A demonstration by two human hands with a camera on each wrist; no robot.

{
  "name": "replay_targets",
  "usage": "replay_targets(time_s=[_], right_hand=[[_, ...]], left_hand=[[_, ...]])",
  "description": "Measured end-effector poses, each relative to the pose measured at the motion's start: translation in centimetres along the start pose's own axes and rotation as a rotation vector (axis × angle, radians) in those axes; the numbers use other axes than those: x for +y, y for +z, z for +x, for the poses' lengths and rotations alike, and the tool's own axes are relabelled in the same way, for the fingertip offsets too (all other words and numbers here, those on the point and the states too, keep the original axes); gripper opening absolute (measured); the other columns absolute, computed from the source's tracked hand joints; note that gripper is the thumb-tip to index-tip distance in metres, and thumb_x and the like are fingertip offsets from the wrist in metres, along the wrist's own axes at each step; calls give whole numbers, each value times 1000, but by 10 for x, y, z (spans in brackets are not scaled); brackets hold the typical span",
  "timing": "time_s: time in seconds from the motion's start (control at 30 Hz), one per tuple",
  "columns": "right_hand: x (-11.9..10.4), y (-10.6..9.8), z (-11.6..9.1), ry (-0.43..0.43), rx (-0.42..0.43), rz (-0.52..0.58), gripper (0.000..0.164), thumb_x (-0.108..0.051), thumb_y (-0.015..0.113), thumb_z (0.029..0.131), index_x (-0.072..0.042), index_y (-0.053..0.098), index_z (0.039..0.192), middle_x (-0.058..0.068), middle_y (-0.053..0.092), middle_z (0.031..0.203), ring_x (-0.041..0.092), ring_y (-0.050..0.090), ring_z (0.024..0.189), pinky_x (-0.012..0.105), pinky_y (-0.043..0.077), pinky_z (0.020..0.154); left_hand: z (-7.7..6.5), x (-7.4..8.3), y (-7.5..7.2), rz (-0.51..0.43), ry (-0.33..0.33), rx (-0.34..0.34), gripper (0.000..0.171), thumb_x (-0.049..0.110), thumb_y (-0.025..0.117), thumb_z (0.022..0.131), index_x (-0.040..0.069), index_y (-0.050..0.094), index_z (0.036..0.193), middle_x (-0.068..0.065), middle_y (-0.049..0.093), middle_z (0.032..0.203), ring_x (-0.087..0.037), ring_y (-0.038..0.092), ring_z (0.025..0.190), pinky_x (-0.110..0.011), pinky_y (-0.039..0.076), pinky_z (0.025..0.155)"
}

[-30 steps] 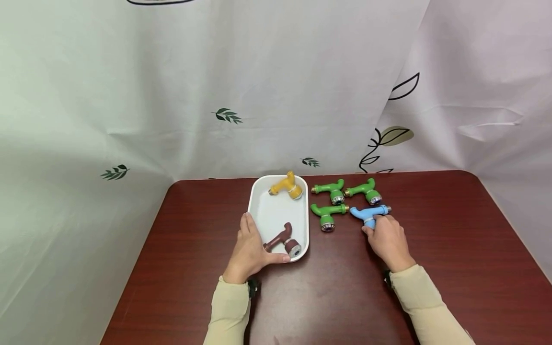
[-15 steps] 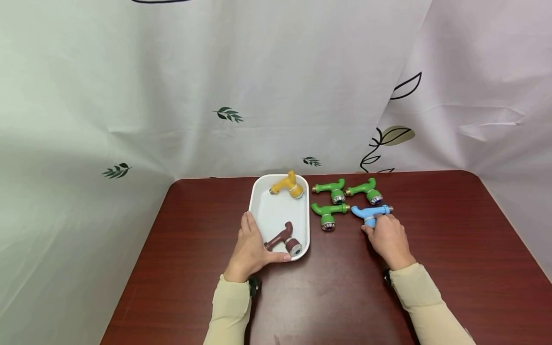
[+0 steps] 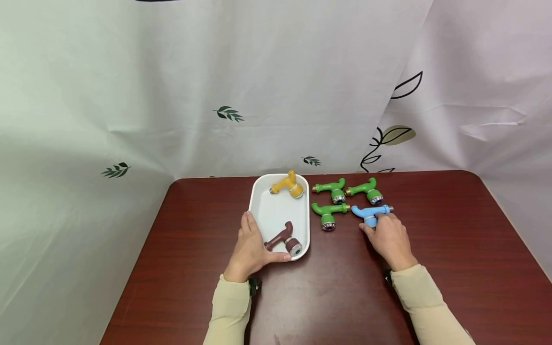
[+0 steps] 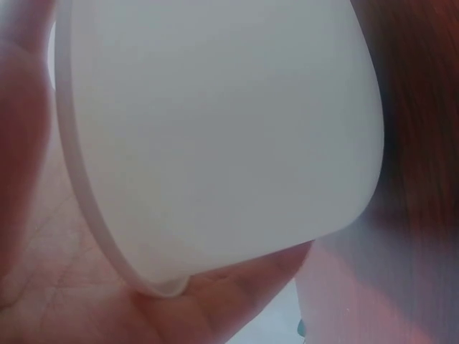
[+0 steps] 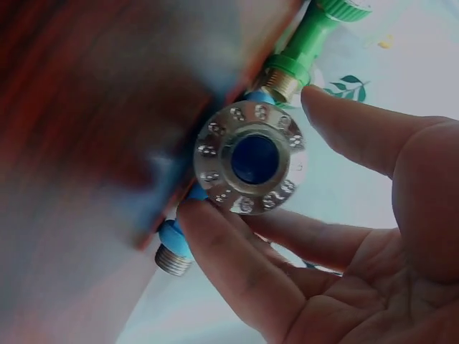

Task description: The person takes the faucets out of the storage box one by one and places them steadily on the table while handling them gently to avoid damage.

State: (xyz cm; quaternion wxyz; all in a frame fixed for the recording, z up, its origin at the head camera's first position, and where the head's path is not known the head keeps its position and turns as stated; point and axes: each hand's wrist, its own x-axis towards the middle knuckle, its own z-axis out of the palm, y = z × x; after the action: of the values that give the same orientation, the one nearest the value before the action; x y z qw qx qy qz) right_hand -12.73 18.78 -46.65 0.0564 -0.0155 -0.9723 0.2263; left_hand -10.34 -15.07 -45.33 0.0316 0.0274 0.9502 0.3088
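My left hand (image 3: pixel 247 251) lies along the near left corner of a white tray (image 3: pixel 252 201), fingers straight on its long side and thumb along the near rim. Inside the tray are a yellow tap (image 3: pixel 288 184) at the far end and a maroon tap (image 3: pixel 284 238) at the near end. My right hand (image 3: pixel 390 242) is at a light blue tap (image 3: pixel 370 212) lying on the table. In the right wrist view its fingers touch one side of the tap beside the chrome knob (image 5: pixel 251 158), while the thumb (image 5: pixel 358 129) stands apart from the knob.
Several green taps lie right of the tray: one at the back (image 3: pixel 329 188), another back right (image 3: pixel 365 190), a third in front (image 3: pixel 328 213), its threaded end close to the blue spout. The brown table (image 3: pixel 185 230) meets a white curtain (image 3: pixel 267 86) behind.
The right thumb has drawn slightly away from the blue tap. The left hand, tray and other taps keep their places; the head view has shifted very slightly.
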Motion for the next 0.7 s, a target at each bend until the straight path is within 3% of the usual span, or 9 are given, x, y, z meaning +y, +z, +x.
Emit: replay_targets(time_s=[0.4,0.7], right_hand=[[-10,-9,-5,-63,130,35,51,-17,75,89,23,59,116,42,57,114,54,56,104,66,47,85],[-27,-18,-12,-109,191,85,47,-14,76,88,20,61,117,40,57,113,57,55,107,67,47,86]], left_hand=[[-1,1,0,13,-8,-7,156,55,97,51,-18,3,152,-34,9,159,-57,30,137,-55,37,109],[-1,3,-4,-25,-33,-56,155,53,97,54,-16,-1,153,-33,5,161,-55,22,142,-56,36,110]])
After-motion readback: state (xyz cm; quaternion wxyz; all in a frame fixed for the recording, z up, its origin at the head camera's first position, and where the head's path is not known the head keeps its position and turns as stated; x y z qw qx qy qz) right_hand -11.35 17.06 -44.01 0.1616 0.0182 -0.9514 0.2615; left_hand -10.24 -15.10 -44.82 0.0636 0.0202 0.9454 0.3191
